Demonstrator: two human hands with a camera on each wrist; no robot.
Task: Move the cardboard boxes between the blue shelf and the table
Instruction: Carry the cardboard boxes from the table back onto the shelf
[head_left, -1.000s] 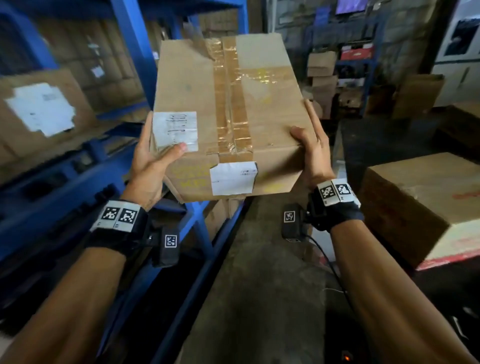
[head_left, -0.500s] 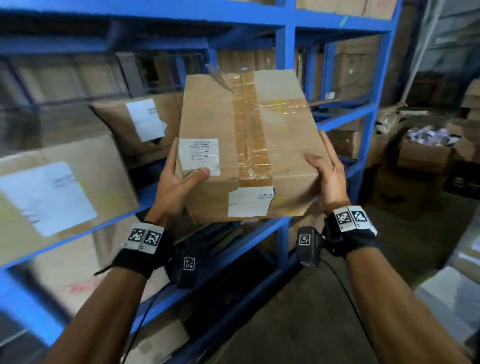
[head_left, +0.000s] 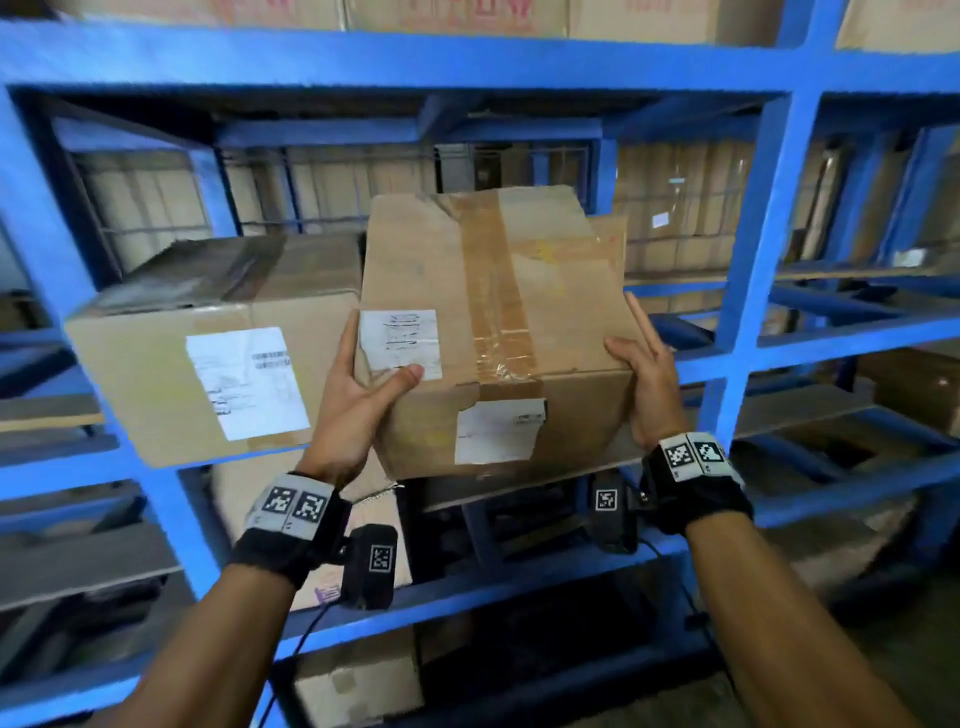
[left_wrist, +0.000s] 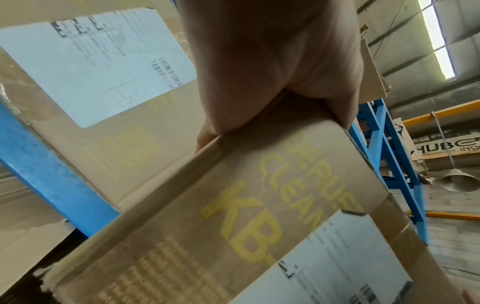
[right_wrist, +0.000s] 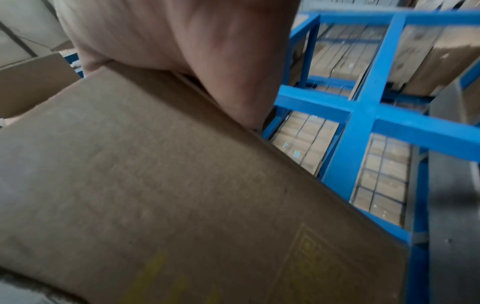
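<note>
Now the taped cardboard box (head_left: 493, 332) hangs in front of the blue shelf (head_left: 748, 249), just beside a shelved box (head_left: 208, 353), left hand (head_left: 358, 400) and right hand (head_left: 649, 389) gripping opposite sides with thumbs on top — stiff-walled, seemingly moderate weight, best held low at the corners.

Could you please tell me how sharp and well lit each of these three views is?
Head view: evenly lit, box fairly sharp, shelf edges smeared and bowed. Left wrist: printing readable, skylight blown out. Right wrist: dim and soft, the box underside in shadow.
</note>
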